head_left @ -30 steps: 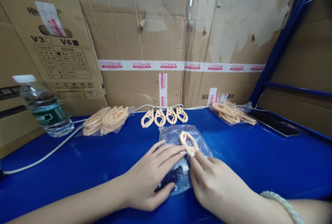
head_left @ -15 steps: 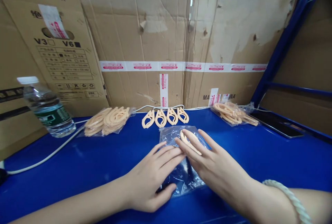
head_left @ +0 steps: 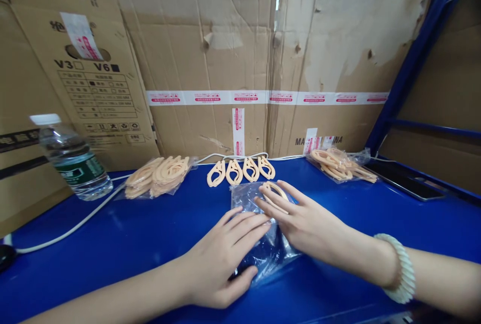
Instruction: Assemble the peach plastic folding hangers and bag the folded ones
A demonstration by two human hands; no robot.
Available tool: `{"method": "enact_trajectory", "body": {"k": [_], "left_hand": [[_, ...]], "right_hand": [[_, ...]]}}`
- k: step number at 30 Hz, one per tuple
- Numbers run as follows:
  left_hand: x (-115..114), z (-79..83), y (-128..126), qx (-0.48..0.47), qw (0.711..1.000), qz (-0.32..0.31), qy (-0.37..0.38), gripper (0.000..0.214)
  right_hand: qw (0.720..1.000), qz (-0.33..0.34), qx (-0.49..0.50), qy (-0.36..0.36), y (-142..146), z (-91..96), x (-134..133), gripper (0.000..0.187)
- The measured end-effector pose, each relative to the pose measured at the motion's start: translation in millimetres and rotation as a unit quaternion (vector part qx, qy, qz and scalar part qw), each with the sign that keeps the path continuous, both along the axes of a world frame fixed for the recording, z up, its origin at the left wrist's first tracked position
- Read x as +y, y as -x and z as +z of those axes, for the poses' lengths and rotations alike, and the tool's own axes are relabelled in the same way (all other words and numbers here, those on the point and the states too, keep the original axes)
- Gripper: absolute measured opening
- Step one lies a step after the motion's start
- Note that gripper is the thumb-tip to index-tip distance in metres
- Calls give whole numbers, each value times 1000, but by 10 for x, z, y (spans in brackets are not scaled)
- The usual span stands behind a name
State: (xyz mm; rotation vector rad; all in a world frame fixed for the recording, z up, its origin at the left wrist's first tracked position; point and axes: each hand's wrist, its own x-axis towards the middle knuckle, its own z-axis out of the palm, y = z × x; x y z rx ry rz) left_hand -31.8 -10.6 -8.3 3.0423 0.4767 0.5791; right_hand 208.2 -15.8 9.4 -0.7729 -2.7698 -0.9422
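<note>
A clear plastic bag [head_left: 251, 197] lies on the blue table [head_left: 150, 229] in front of me. My left hand [head_left: 225, 259] rests flat on the bag's near left part, fingers stretched out. My right hand [head_left: 300, 224] lies flat over the bag's far right part, fingers spread, pressing on a peach plastic clip [head_left: 273, 190] that shows between them. Whether the clip is inside the bag or on top I cannot tell. A row of several loose peach clips [head_left: 241, 171] lies just beyond the bag.
Two bags of peach clips lie at the back, one on the left [head_left: 158, 175] and one on the right [head_left: 340, 165]. A water bottle [head_left: 71, 159] stands far left, with a white cable [head_left: 75, 221] beside it. Cardboard boxes [head_left: 240, 63] wall the back. A dark flat device [head_left: 406, 180] lies right.
My right hand let go its pinch on the clip, opened flat and slid forward over the bag's far end. The left hand stayed in place.
</note>
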Motion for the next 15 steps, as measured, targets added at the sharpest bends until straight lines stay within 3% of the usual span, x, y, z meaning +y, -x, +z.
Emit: {"method": "enact_trajectory", "body": {"k": [3, 6, 8, 11, 15], "left_hand": [[4, -20, 0, -9, 1000, 3, 3, 70], [5, -9, -1, -11, 1000, 4, 12, 70], [6, 3, 0, -11, 1000, 5, 21, 67], [13, -7, 7, -44, 999, -3, 18, 56], [24, -43, 11, -111, 994, -13, -1, 36]], "right_hand": [[996, 33, 32, 77, -43, 220, -34, 10], [962, 102, 122, 224, -127, 531, 91, 12], [957, 74, 191, 207, -203, 637, 353, 25], [980, -96, 122, 126, -294, 533, 928, 43], [974, -138, 73, 163, -285, 195, 1583, 57]]}}
